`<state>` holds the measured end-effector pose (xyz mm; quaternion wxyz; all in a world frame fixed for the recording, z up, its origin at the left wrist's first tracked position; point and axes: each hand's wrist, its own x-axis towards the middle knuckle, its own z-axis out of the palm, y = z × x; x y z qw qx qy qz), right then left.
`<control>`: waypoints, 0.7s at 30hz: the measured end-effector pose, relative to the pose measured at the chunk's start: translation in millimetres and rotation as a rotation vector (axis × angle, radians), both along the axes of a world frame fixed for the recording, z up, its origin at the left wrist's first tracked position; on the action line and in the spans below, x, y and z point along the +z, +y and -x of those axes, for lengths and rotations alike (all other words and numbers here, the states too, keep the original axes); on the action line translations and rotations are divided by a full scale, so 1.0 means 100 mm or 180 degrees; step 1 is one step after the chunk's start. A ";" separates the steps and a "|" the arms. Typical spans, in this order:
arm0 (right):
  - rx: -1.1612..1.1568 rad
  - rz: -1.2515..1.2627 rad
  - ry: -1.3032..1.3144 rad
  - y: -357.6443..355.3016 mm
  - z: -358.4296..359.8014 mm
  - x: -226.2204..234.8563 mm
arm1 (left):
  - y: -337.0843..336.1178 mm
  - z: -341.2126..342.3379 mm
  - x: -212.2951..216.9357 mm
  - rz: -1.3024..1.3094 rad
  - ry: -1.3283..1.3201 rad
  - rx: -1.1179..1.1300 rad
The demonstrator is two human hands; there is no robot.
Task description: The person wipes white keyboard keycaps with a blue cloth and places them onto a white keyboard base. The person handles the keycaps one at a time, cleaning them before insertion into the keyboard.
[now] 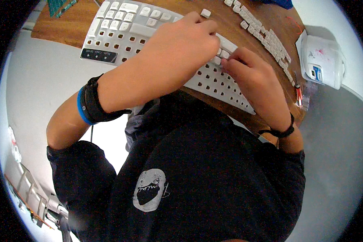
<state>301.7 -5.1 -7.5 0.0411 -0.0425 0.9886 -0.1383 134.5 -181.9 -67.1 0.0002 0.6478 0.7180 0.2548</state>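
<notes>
A white keyboard (137, 30) lies on the wooden table, turned so its number pad is at my left. White keycaps cover its far rows, while the rows nearer me show bare square key openings. My left hand (189, 42) is curled over the middle of the keyboard, and its fingertips are hidden from view. To the right of it, my right hand (256, 76) has thumb and index finger pinched at a white keycap (224, 55) among a few others there. One loose keycap (205, 13) sits on the table just beyond my left knuckles.
Several loose keycaps (266, 37) lie in slanting rows on the brown table (226, 28) at the far right. A white plastic container (322, 60) stands past them. A red-handled tool (299, 96) rests near the right edge. Something green (59, 8) is at the far left.
</notes>
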 end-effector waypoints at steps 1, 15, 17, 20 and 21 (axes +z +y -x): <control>-0.0012 0.0042 -0.0009 0.02 0.00 -0.02 | 0.00 -0.01 0.03 0.0088 -0.0006 0.0019; 0.0022 0.0325 0.0774 0.06 0.10 -0.11 | -0.17 0.19 0.16 0.0026 -0.0425 -0.0327; 0.0086 0.0248 0.0780 0.01 0.12 -0.12 | -0.18 0.19 0.17 -0.0009 -0.0313 -0.0221; 0.0113 0.0211 0.0682 -0.02 0.17 -0.16 | -0.21 0.18 0.17 -0.0024 -0.0360 -0.0154; 0.0101 0.0205 0.0623 -0.03 0.18 -0.17 | -0.21 0.18 0.16 -0.0041 -0.0345 -0.0152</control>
